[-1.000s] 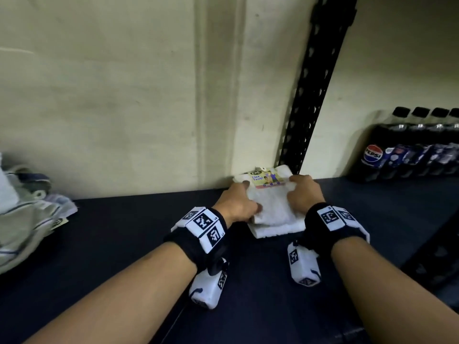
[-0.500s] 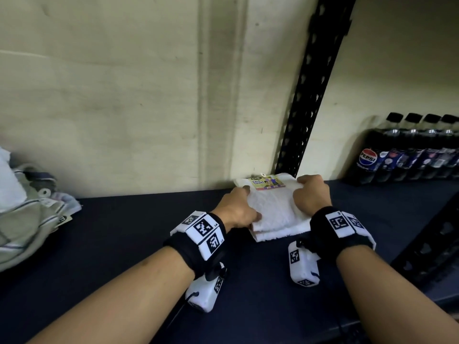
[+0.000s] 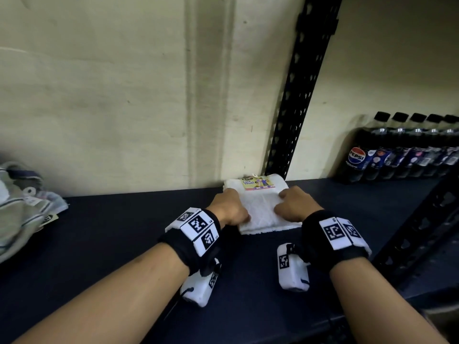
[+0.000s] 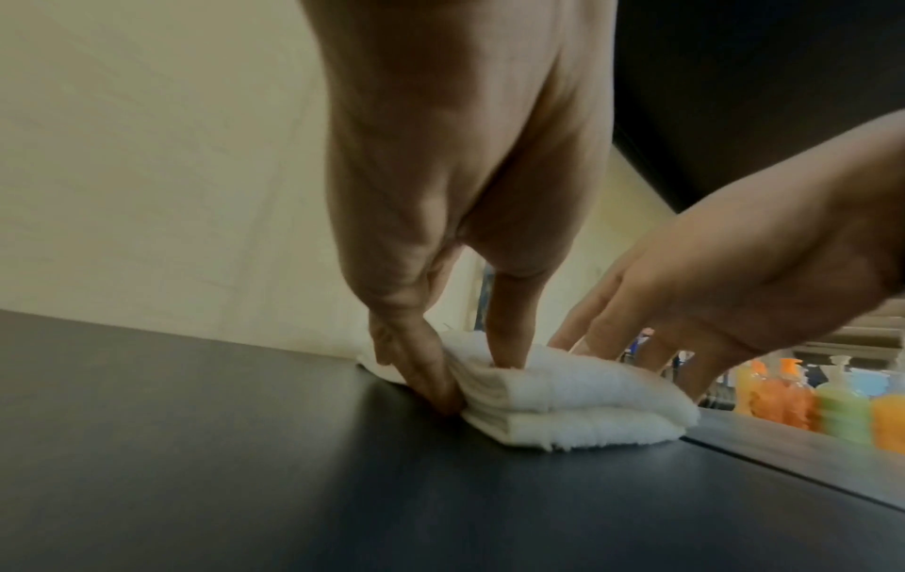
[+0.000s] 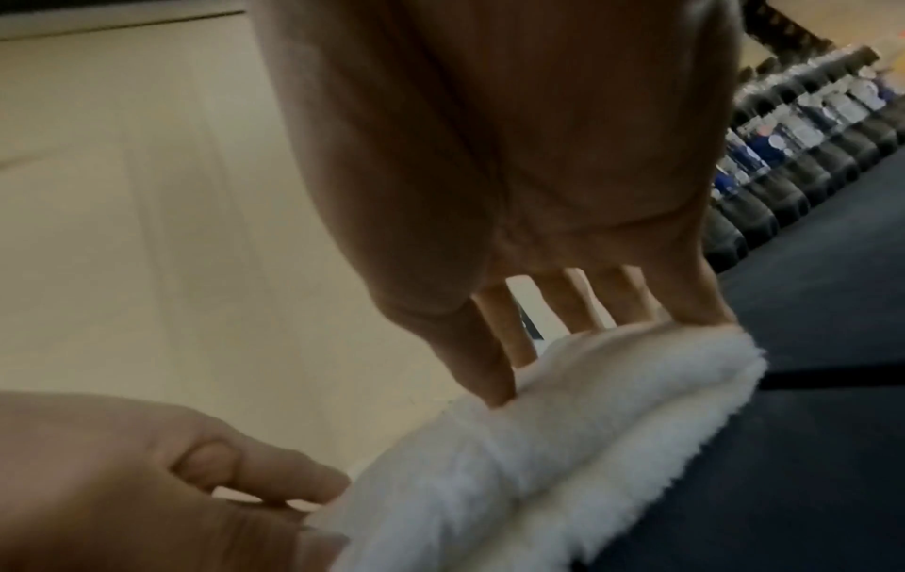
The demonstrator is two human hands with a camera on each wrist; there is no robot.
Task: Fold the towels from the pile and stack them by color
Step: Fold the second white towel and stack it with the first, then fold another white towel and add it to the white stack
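A folded white towel (image 3: 262, 209) with a colourful paper label (image 3: 258, 182) lies on the dark shelf (image 3: 111, 244) against the wall. In the left wrist view it tops a second folded white towel (image 4: 587, 427). My left hand (image 3: 238, 207) pinches the upper towel's left edge, one digit pressed into the top (image 4: 509, 348) and the others against the side (image 4: 421, 371). My right hand (image 3: 285, 197) rests on the towel's right side, its straight fingers (image 5: 494, 371) touching the top.
A loose pile of greenish and striped towels (image 3: 22, 207) sits at the shelf's left end. A black perforated rack upright (image 3: 295, 95) rises just behind the towel. Several Pepsi bottles (image 3: 397, 150) line the wall at right. Coloured pump bottles (image 4: 808, 398) show beyond.
My right hand has slid from the towel's far right corner onto its right side. The left hand stays at the left edge. The view has shifted slightly.
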